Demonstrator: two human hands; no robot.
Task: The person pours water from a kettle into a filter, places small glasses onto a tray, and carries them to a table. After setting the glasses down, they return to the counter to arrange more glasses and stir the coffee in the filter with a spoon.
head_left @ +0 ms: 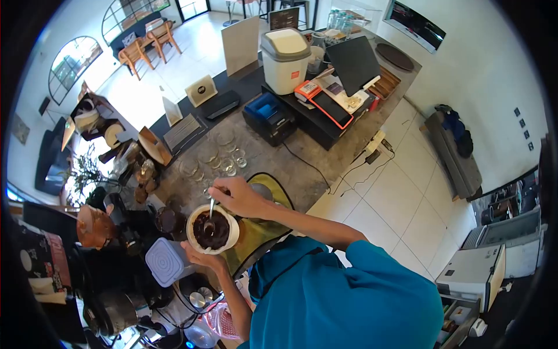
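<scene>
A white round tub [233, 234] holds a dark brown mass, perhaps chocolate or coffee grounds. My left hand [200, 256] is closed around the tub's near-left side, low on its wall. My right hand [231, 195] pinches the handle of a metal spoon [211, 208] above the tub. The spoon's bowl dips into the dark contents. Under the tub and to its right lies a yellow-green cloth or mat [253, 235] with a dark border. A grey round item [266, 192] on it is partly hidden by my right forearm.
Several clear glasses [229, 166] stand beyond my right hand. A lilac-lidded container [165, 262] is close by my left hand. Farther back on the counter [250, 145] are a blue-and-black printer [270, 116], an orange payment terminal [325, 104] and a grey-lidded bin [286, 61]. Cables hang off the counter's right edge.
</scene>
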